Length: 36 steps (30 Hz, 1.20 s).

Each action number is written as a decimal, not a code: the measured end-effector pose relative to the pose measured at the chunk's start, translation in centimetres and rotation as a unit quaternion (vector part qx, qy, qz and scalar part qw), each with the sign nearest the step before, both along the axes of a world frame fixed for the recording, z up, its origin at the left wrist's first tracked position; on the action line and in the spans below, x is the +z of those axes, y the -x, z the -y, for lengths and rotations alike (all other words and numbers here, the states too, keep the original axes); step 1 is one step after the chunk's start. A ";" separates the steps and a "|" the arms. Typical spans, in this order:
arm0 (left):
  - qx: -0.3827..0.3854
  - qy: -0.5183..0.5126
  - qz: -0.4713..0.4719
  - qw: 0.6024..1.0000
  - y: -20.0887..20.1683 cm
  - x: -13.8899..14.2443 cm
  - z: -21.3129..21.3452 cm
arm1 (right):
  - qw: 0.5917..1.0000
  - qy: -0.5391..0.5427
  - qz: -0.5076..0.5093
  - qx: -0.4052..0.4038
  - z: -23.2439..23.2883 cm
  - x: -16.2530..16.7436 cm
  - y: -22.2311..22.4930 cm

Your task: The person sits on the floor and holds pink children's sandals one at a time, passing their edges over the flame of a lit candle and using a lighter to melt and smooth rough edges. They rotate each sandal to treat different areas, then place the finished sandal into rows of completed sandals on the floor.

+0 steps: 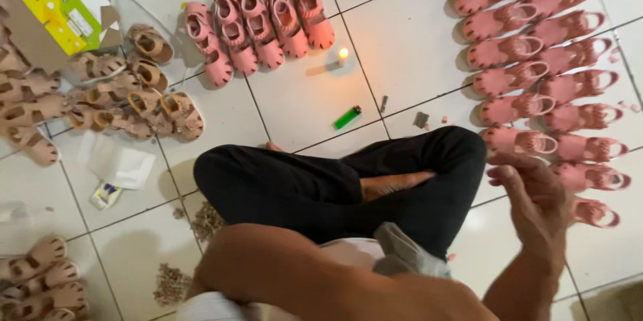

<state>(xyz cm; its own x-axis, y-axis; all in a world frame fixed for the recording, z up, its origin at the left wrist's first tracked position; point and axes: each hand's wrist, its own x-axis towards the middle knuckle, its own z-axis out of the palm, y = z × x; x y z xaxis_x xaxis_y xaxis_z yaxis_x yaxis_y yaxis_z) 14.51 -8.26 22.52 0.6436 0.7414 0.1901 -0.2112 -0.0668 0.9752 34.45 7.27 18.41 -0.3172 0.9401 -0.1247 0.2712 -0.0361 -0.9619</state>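
Basically reaching for the pink jelly sandals (536,93), rows lying just beyond the right hand (536,194), fingers spread, gripping nothing. Probably mid-pick; next needing a pinch on one glossy, rubbery strap. Left hand hiding below the forearm, can't tell. Farther out: lit candle (343,55), green lighter (347,117), tan sandals (127,93) leftward.

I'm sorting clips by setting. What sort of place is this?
Probably a small home workshop for finishing footwear: a person sits cross-legged on a white tiled floor among rows of pink sandals and beige sandals, beside a lit candle and a green lighter.
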 end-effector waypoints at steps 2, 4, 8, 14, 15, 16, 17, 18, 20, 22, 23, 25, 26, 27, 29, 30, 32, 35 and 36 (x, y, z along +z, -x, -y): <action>-0.050 -0.031 -0.006 0.998 -0.7 0.0 -2.5 | 0.997 -0.056 0.046 -0.011 -0.4 -0.6 -0.3; -0.056 -0.078 -0.079 0.992 0.2 -1.8 -5.7 | 0.982 -0.115 0.141 -0.046 -0.1 -0.3 -2.8; 0.126 0.244 -0.414 0.868 7.1 -9.2 -10.1 | 0.936 -0.174 0.259 -0.163 -2.0 -2.6 -9.1; 0.393 0.155 -0.333 0.843 13.5 -19.1 -6.3 | 0.927 -0.115 0.292 -0.206 -6.0 -13.1 -16.4; 0.400 0.245 -0.276 0.839 14.0 -19.9 -5.6 | 0.919 -0.100 0.311 -0.221 -6.0 -15.3 -16.7; 0.407 0.218 -0.307 0.833 14.5 -20.3 -4.9 | 0.911 -0.086 0.329 -0.235 -6.1 -17.1 -17.1; 0.412 0.186 -0.336 0.826 14.8 -20.6 -4.8 | 0.908 -0.076 0.331 -0.247 -6.3 -18.6 -17.7; 0.421 0.233 -0.295 0.826 15.0 -20.7 -4.8 | 0.904 -0.064 0.334 -0.261 -5.9 -19.7 -18.5; 0.437 0.330 -0.215 0.808 15.0 -20.5 -5.0 | 0.884 -0.069 0.337 -0.316 -5.2 -21.0 -20.9; 0.460 0.373 -0.281 0.755 14.9 -19.9 -5.6 | 0.848 -0.109 0.337 -0.394 -5.4 -21.5 -23.4; 0.470 0.393 -0.316 0.725 14.8 -19.7 -5.8 | 0.825 -0.157 0.388 -0.380 -5.4 -21.8 -24.3; 0.471 0.372 -0.314 0.736 14.7 -19.6 -6.7 | 0.767 -0.260 0.478 -0.341 -7.1 -21.8 -26.1; 0.472 0.363 -0.316 0.739 14.9 -19.7 -7.0 | 0.766 -0.221 0.509 -0.325 -7.7 -21.7 -26.7; 0.461 0.340 -0.363 0.735 15.0 -19.9 -7.1 | 0.765 -0.182 0.537 -0.305 -8.5 -21.7 -27.0; 0.445 0.289 -0.447 0.720 15.4 -20.8 -7.3 | 0.781 -0.073 0.558 -0.273 -10.7 -21.5 -27.1; 0.444 0.306 -0.388 0.748 15.5 -21.3 -7.4 | 0.793 0.005 0.551 -0.259 -11.5 -21.3 -27.4; 0.442 0.336 -0.261 0.789 15.7 -22.3 -7.1 | 0.816 0.060 0.525 -0.233 -12.8 -21.4 -27.4; 0.375 0.323 -0.340 0.799 15.7 -23.1 -6.3 | 0.835 0.013 0.506 -0.217 -13.8 -21.3 -28.3; 0.365 0.325 -0.335 0.805 15.4 -23.3 -6.2 | 0.826 0.009 0.521 -0.213 -13.9 -21.1 -28.5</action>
